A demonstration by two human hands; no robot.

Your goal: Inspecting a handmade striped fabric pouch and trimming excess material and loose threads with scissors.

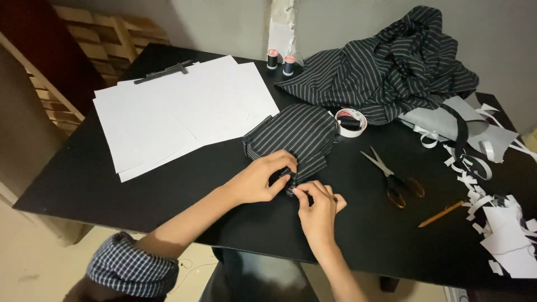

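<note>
Both hands pinch the near edge of a folded striped cloth [299,137] on the black table [84,179]: left hand [263,179] and right hand [320,210] fingers closed on it, scissors [394,176] nearby.

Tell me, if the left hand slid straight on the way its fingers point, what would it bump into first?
The left hand points rightward across the table, so it would push into the folded striped fabric piece it already pinches. Beyond that, probably the scissors, though depth is unclear.

black table [84,184], grey wall [224,22], wooden slats [106,33]
</note>
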